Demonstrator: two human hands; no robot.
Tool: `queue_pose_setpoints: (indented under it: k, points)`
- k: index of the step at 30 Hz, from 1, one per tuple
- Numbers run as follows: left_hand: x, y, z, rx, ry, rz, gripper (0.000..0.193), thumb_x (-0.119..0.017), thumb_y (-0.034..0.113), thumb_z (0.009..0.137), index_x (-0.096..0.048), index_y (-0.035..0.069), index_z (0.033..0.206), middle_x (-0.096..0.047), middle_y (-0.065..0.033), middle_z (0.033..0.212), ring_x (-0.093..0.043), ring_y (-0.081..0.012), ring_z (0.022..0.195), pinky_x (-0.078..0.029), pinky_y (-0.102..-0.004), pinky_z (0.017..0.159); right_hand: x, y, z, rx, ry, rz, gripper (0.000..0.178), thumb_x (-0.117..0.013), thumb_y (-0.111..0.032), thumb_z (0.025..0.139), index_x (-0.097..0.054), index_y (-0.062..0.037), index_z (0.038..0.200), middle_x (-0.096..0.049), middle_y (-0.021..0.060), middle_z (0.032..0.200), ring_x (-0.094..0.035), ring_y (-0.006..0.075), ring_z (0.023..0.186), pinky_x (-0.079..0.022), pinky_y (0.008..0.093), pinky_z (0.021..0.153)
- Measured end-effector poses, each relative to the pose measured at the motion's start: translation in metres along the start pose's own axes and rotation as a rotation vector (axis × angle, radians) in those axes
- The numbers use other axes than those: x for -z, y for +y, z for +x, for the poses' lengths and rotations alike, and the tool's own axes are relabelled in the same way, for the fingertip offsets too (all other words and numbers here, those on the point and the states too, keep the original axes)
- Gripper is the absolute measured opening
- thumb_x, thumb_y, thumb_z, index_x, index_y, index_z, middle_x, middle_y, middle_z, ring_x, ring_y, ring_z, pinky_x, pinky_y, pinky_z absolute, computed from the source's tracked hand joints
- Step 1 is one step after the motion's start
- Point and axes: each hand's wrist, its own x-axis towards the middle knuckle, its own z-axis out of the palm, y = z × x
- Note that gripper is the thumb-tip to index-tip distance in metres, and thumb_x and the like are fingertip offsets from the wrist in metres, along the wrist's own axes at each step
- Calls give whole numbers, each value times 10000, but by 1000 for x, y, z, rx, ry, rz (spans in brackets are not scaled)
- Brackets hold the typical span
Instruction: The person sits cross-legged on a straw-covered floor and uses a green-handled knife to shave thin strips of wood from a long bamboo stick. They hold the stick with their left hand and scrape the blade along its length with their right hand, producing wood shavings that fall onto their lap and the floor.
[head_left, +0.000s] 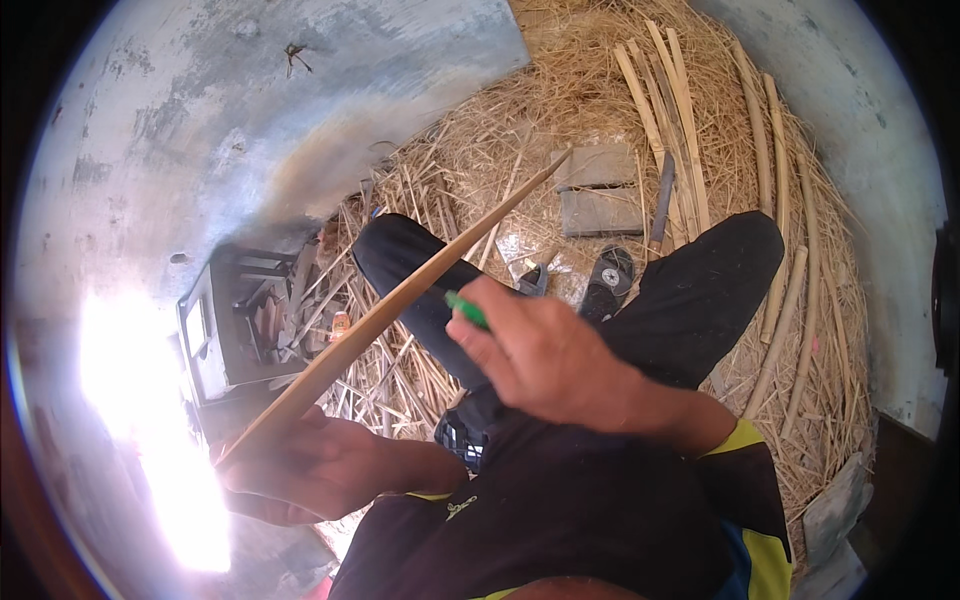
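Note:
A long, light-brown strip of wood or bamboo (pixel 385 313) slants from the lower left up across my left knee, narrowing to a point at its far end. Near its lower end my left hand (pixel 325 470) is closed around it, partly washed out by glare. Over my lap, my right hand (pixel 545 355) grips a small green object (pixel 466 310) that looks like a tool handle. Only its green end shows between thumb and fingers; any blade is hidden. The green end lies just right of the strip, and whether they touch I cannot tell.
Shavings (pixel 560 75) cover the floor. Long pale strips (pixel 680 130) and rounder poles (pixel 800 310) lie to the right, with a dark flat blade-like piece (pixel 662 195) beside grey blocks (pixel 602 212). At left stands a grey box-like frame (pixel 225 330) holding scraps. A sandal (pixel 608 283) is near my feet.

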Motion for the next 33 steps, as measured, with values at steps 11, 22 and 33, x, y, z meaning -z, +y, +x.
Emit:
queue_pose_setpoints:
  k: [11, 22, 33]
  points:
    - [10, 1, -4, -18, -54, -37, 264, -492, 243, 960, -447, 6, 853, -392, -25, 538, -300, -61, 397, -301, -179, 365, 5, 19, -7, -234, -104, -455, 197, -469, -190, 933, -463, 6, 945, -560, 220, 584, -591, 399, 576, -465, 472, 502]
    - [26, -5, -3, 29, -109, -152, 229, -475, 197, 946, -461, -31, 936, -492, -133, 765, -507, -153, 525, -411, -212, 364, 4, 34, -9, -118, -14, -494, 168, -532, -162, 901, -468, -8, 899, -533, 169, 529, -567, 360, 489, -443, 448, 446]
    - [10, -6, -7, -1, -182, -155, 242, -521, 220, 944, -494, -15, 892, -505, -80, 663, -513, -118, 538, -380, -211, 397, 12, 108, -36, -417, 72, -623, 258, -465, -211, 932, -476, 30, 1023, -575, 232, 613, -594, 433, 616, -456, 497, 544]
